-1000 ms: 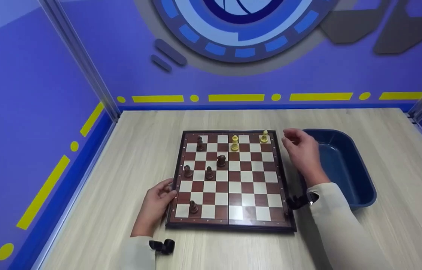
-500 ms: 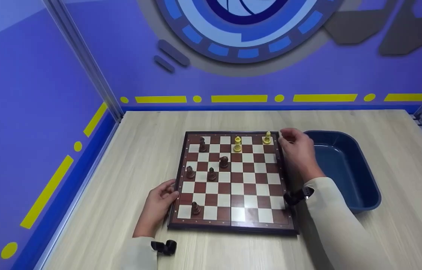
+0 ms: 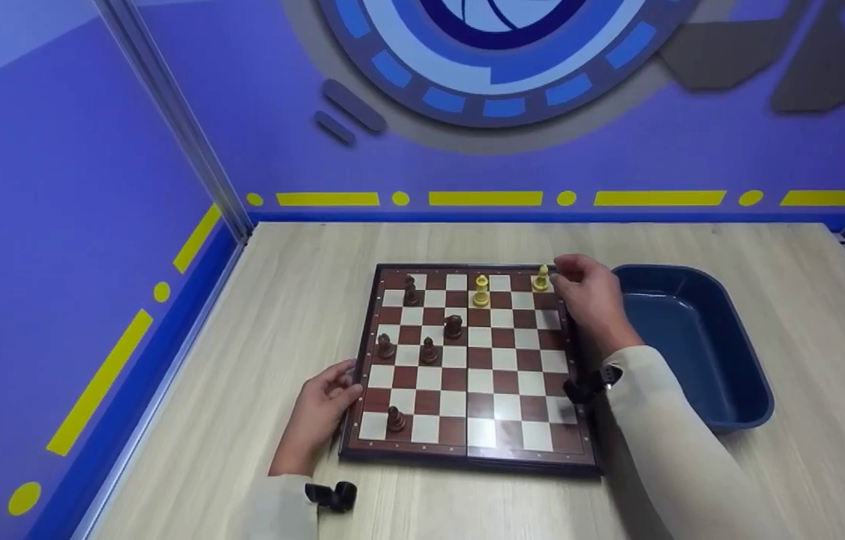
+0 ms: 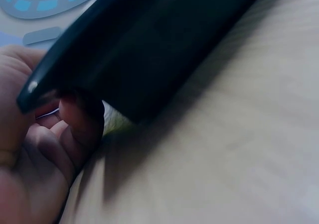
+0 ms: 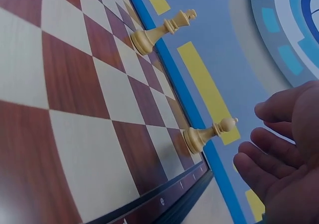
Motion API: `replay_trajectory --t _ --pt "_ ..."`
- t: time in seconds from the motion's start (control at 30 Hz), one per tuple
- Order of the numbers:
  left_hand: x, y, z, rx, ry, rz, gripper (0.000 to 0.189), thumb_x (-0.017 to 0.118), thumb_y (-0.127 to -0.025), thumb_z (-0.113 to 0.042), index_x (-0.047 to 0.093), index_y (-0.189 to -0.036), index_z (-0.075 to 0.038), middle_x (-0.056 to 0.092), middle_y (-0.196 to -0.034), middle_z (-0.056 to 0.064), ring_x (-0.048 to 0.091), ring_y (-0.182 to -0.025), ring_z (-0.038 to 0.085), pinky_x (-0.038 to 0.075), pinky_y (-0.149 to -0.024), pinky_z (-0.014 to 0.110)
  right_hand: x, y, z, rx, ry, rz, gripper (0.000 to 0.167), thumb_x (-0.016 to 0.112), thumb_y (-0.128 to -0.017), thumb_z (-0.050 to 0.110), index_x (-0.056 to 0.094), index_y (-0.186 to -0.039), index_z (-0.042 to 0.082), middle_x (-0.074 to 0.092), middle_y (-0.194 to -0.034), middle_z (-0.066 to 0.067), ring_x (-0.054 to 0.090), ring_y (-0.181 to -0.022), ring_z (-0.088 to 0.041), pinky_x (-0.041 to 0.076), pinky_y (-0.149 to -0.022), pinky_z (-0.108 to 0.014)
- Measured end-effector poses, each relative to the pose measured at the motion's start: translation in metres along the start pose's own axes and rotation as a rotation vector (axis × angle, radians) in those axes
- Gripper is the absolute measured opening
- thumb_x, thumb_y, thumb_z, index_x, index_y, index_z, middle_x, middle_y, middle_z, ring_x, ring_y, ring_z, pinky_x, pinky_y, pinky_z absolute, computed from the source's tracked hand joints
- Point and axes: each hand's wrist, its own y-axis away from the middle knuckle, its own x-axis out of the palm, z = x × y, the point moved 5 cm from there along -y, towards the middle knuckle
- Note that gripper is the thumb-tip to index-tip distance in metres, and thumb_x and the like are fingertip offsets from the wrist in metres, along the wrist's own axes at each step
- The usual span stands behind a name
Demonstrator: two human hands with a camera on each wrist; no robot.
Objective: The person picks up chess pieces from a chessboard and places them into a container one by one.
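Note:
A folding chessboard (image 3: 504,360) lies on the wooden table. My left hand (image 3: 317,409) grips its left edge, thumb at the rim and fingers curled beneath; in the left wrist view the board's dark side (image 4: 149,50) rises over those fingers (image 4: 72,117). At the far right corner stands a pale bishop (image 3: 540,280). My right hand (image 3: 593,300) is just right of it, loosely bent with nothing in it; the right wrist view shows a gap between the bishop (image 5: 202,137) and the fingertips (image 5: 244,159). A pale king (image 3: 480,292) stands further left, upright.
Several dark pieces stand on the board's left half, among them one (image 3: 395,420) near the front and one (image 3: 453,326) by the fold. A deep blue tub (image 3: 747,345) sits right of the board, behind my right forearm (image 3: 662,420). Patterned blue walls (image 3: 482,165) enclose the table.
My right hand has moved left from beside the tub to the board's right edge, close to the pale bishop. The left hand keeps its hold on the board. The head view has shifted slightly.

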Motion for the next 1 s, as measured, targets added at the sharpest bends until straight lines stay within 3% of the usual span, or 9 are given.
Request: replay_trajectory --t 0.33,0.7,1.0 --pt "0.000 0.001 -0.003 0.005 0.008 -0.005 0.047 0.062 -0.090 0.001 0.049 -0.136 0.007 0.056 -0.097 0.008 0.059 -0.078 0.005 0.053 -0.071 0.022 0.009 -0.011 0.000 -0.001 0.024 0.004 0.035 0.058 -0.094 0.014 0.059 -0.126 0.002 0.062 -0.122 -0.019 0.057 -0.111 -0.032 0.047 -0.097 -0.045" --pt "0.001 0.001 -0.001 -0.002 0.038 0.009 0.048 0.061 -0.091 0.001 0.048 -0.137 0.007 0.057 -0.099 0.009 0.061 -0.082 0.006 0.054 -0.073 0.023 0.020 -0.021 -0.004 0.048 0.018 0.028 0.036 0.057 -0.094 0.017 0.057 -0.128 0.006 0.057 -0.130 -0.015 0.053 -0.118 -0.031 0.043 -0.102 -0.046" --pt "0.000 0.001 -0.002 -0.003 0.036 0.011 0.049 0.061 -0.091 0.001 0.047 -0.137 0.008 0.057 -0.100 0.010 0.062 -0.084 0.007 0.055 -0.073 0.023 0.026 -0.026 -0.008 0.045 0.085 0.002 0.028 0.055 -0.095 0.013 0.060 -0.122 0.006 0.061 -0.121 -0.015 0.056 -0.108 -0.029 0.046 -0.095 -0.044"
